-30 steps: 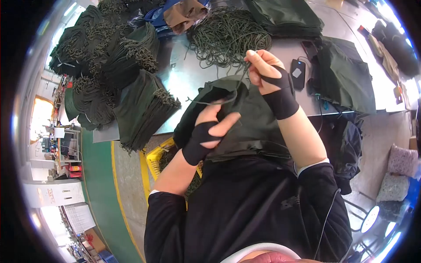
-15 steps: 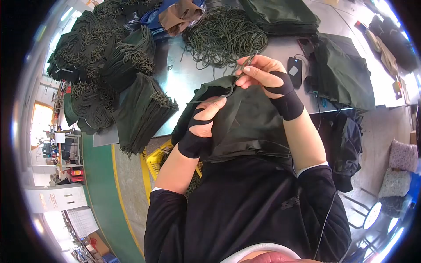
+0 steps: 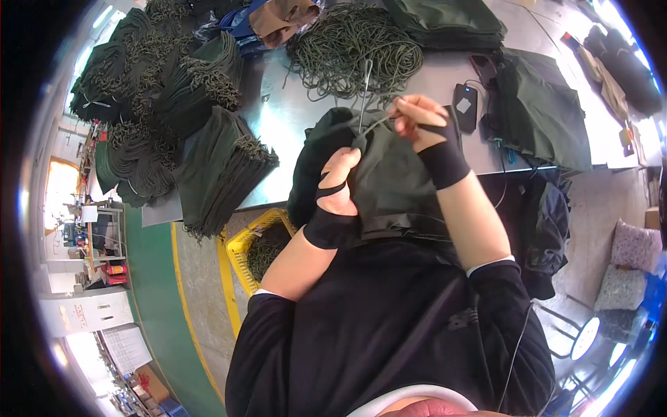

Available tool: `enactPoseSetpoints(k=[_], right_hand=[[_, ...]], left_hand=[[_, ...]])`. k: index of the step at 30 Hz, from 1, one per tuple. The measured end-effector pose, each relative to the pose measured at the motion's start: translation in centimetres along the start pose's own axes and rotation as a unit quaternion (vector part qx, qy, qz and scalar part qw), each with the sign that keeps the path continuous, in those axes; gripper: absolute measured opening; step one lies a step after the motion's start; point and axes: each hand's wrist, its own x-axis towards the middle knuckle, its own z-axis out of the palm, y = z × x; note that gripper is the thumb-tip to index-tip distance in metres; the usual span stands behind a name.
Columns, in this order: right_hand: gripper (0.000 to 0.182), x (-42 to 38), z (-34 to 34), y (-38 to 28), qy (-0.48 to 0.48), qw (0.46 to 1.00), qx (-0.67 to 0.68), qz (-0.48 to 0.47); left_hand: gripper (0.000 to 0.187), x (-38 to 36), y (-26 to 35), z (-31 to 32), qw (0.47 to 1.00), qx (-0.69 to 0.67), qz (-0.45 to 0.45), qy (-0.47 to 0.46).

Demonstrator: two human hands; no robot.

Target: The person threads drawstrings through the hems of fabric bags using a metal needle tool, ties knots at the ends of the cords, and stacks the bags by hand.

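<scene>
Dark green fabric [image 3: 399,182] lies across the table's near edge and up against my body. My left hand [image 3: 339,177], in a black wrist wrap, is closed on the fabric's gathered edge, thumb on top. From that edge a thin metal rod [image 3: 365,87] sticks out toward the cord pile. My right hand [image 3: 420,121], slightly blurred and also wrapped, pinches the end of a thin green cord [image 3: 379,124]. The cord runs from the fabric edge by my left thumb to my right fingertips. How the rod and cord meet at the edge is too small to tell.
A tangled heap of green cord [image 3: 354,52] lies at the back of the metal table. Bundled green pieces [image 3: 222,167] are stacked on the left. Folded fabric [image 3: 538,111] and a black phone-like device [image 3: 466,108] lie right. A yellow basket [image 3: 240,254] stands below the table.
My right hand has moved slightly right and down, drawing the cord out straighter. My left hand has shifted right with the fabric. The metal rod now shows plainly.
</scene>
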Motion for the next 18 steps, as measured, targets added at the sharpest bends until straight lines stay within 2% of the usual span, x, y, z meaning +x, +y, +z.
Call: enactPoseSetpoints(k=[2, 3, 4, 5, 6, 7, 8, 9, 10, 12, 13, 14, 16, 18], right_hand=[[0.009, -0.3, 0.1, 1.3, 0.017, 0.999, 0.044, 0.02], [0.009, -0.6, 0.2, 1.8, 0.028, 0.995, 0.07, -0.069], [0.01, -1.2, 0.5, 2.0, 0.039, 0.982, 0.097, -0.156], [0.007, -2.3, 0.9, 1.2, 0.009, 0.98, -0.015, -0.198], [0.007, -3.1, 1.6, 0.2, 0.006, 0.981, -0.017, -0.193], [0.005, -3.9, 2.6, -0.8, -0.067, 0.924, -0.21, -0.312], [0.005, -4.3, 3.4, -1.4, -0.138, 0.812, -0.389, -0.413], [0.008, -3.7, 3.8, -1.7, -0.171, 0.749, -0.455, -0.45], [0.009, -2.8, 3.8, -0.6, -0.19, 0.741, -0.471, -0.44], [0.011, -0.9, 3.2, 2.1, -0.212, 0.706, -0.559, -0.38], [0.012, -0.7, 3.1, 3.2, -0.19, 0.675, -0.611, -0.368], [0.012, -0.4, 2.7, 4.3, -0.198, 0.674, -0.611, -0.365], [0.014, -0.1, 2.5, 5.6, -0.16, 0.653, -0.7, -0.238], [0.009, -0.8, 2.1, 5.5, -0.161, 0.668, -0.685, -0.244]], left_hand=[[0.026, 0.3, -0.1, 0.2, 0.998, -0.008, 0.016, 0.054], [0.016, 0.2, -0.2, -0.3, 0.999, -0.001, 0.021, 0.049], [0.016, 0.0, -0.1, 0.2, 0.998, -0.003, 0.024, 0.052], [0.015, -0.4, 0.0, 1.1, 0.996, 0.041, 0.016, 0.083], [0.015, -0.8, -0.1, 1.5, 0.99, 0.084, 0.007, 0.115], [0.015, -0.7, -0.3, 1.5, 0.986, 0.121, 0.01, 0.111], [0.015, -0.4, -1.0, 1.1, 0.987, 0.115, 0.011, 0.115], [0.015, 0.1, -2.0, 0.4, 0.984, 0.15, 0.026, 0.095], [0.015, 0.3, -2.6, 0.0, 0.979, 0.184, 0.041, 0.076], [0.015, -0.4, -3.2, 0.3, 0.983, 0.168, 0.021, 0.066], [0.015, -0.3, -4.3, -0.4, 0.983, 0.171, 0.026, 0.059], [0.015, -0.3, -5.2, -1.0, 0.983, 0.175, 0.031, 0.053], [0.016, -0.3, -6.4, -2.1, 0.982, 0.181, 0.035, 0.046], [0.016, -0.5, -7.7, -2.9, 0.969, 0.236, 0.016, 0.062]])
